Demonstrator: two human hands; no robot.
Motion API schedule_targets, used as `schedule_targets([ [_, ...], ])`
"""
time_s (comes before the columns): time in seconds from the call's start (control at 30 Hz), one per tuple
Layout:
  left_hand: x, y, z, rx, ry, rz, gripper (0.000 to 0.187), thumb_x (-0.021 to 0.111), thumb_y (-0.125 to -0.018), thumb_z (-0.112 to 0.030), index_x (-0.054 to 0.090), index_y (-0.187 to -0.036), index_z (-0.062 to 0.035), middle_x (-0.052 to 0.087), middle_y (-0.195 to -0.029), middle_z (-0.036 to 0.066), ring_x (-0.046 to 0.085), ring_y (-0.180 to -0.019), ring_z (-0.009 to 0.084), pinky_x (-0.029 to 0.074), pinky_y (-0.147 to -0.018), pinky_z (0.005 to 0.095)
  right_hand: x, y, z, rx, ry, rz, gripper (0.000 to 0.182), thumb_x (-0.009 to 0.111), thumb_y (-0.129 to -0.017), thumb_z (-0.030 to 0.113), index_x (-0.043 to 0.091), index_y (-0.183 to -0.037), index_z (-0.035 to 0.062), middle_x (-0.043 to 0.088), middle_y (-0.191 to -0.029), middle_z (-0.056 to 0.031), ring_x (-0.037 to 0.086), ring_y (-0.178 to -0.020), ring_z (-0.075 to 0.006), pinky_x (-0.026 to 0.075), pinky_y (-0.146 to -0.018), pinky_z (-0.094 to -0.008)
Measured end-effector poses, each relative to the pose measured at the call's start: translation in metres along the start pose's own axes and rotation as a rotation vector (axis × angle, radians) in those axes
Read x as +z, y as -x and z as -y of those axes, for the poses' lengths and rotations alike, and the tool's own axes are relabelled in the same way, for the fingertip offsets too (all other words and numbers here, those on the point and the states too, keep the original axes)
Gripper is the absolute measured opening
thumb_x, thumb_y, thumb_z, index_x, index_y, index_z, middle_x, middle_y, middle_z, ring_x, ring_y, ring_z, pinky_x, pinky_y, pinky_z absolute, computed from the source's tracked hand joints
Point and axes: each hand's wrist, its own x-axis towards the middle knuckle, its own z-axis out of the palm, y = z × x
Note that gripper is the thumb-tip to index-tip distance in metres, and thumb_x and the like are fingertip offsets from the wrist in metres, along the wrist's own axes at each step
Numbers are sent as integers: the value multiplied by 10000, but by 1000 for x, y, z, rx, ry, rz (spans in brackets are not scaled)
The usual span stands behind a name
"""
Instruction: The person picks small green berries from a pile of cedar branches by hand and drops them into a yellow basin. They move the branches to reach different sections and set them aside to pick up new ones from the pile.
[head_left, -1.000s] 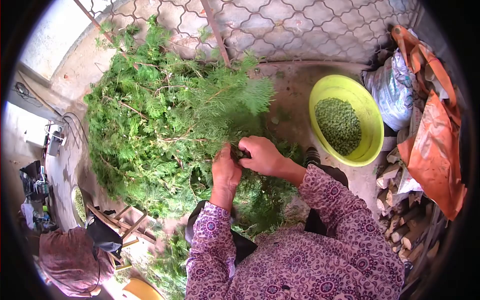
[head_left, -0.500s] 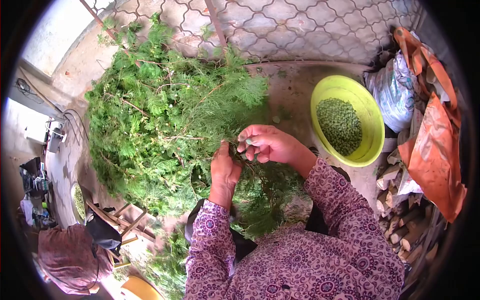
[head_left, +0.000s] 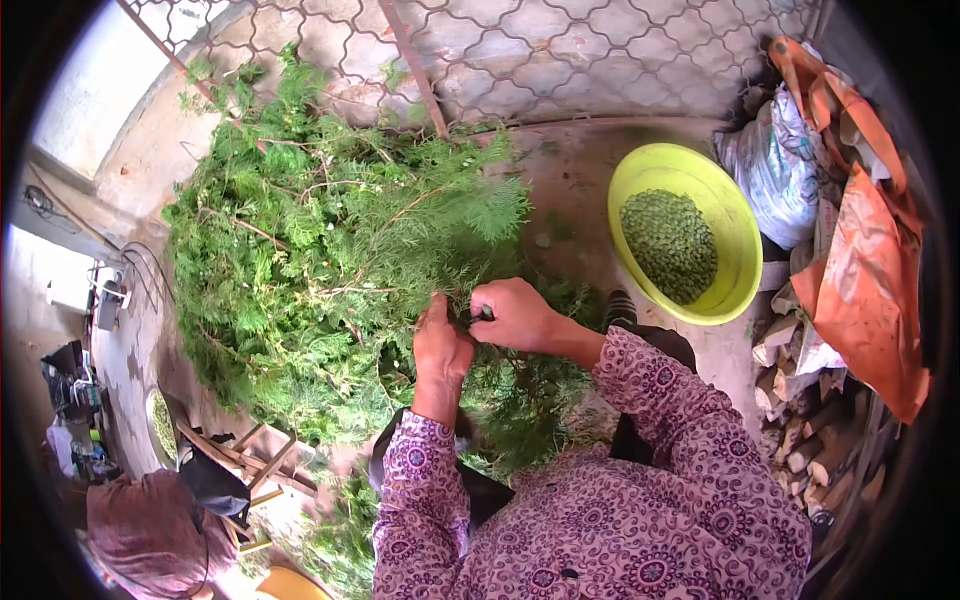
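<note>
My left hand (head_left: 441, 348) is closed around a leafy evergreen branch (head_left: 455, 268) at the right side of a big green heap. Right beside it, my right hand (head_left: 520, 318) has its fingers curled in a pinch at the same foliage. A bit of green shows within its fingers, probably small cones, partly hidden. The heap of cut evergreen branches (head_left: 290, 240) spreads ahead and to the left. To the right stands a yellow-green basin (head_left: 740, 235) with many small green cones (head_left: 670, 245) in it. More dark foliage hangs below my hands, over my lap.
A white woven sack (head_left: 775, 165) and an orange sack (head_left: 870, 290) lean at the right, above stacked firewood (head_left: 825, 445). A wire-mesh gate (head_left: 600, 60) closes the far side. At lower left are a wooden stool (head_left: 265, 460) and a person's dark red clothing (head_left: 150, 525).
My right hand has come down and its loosely spread fingers have closed beside the left hand. My left hand keeps its hold on the branch. The whole view has shifted slightly.
</note>
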Motion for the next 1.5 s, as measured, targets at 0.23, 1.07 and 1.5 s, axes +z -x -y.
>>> schedule_targets([
  [0.23,-12,-12,-4,-85,-4,-42,312,341,-942,-217,459,-1119,12,537,-1065,131,530,-949,250,446,-829,388,-39,-3,20,341,-770,424,116,599,-723,143,560,-720,33,491,-536,-24,429,-433,-103,328,-412,-257],
  [1.07,22,14,-33,9,-41,-174,243,327,-929,-277,468,-966,-82,490,-749,33,470,-629,164,408,-556,289,-112,0,-29,266,-98,-185,400,609,-733,271,581,-1029,2,614,-957,-174,602,-878,-254,467,-768,-318],
  [1.5,15,12,-23,-34,-156,21,328,473,-868,-432,434,-803,-114,386,-574,-7,392,-495,141,285,-465,262,-78,-15,-3,283,-304,250,344,624,-785,346,576,-854,13,483,-645,9,424,-594,-74,347,-522,-254],
])
